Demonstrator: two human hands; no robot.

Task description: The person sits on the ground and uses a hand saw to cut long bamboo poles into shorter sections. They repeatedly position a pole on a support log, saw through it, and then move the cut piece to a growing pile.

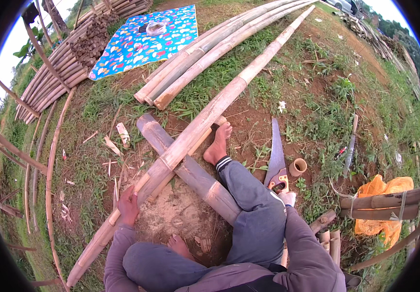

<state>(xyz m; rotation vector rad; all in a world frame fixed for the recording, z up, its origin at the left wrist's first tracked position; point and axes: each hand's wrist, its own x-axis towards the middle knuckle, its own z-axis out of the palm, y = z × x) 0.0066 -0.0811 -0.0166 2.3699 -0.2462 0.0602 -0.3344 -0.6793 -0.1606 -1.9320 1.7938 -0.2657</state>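
Note:
A long bamboo pole (205,119) runs from the lower left to the far upper right. It lies across a thicker, darker bamboo length (195,177) on the ground. My left hand (128,206) grips the pole near its lower end, fingers curled over its side. Out to the right, my right hand (287,198), pale and apparently gloved, closes at the lower end of the handle of a handsaw (276,151). The saw's blade points away from me, over the soil; my fingers are partly hidden there. My bare foot (218,143) rests beside the pole.
Several bamboo poles (185,80) lie farther ahead, near a blue patterned mat (146,41). A short bamboo ring (298,167) sits right of the saw. Farther right are a long knife (351,148) and an orange net sack (378,224). Stacked bamboo (54,87) stands at left.

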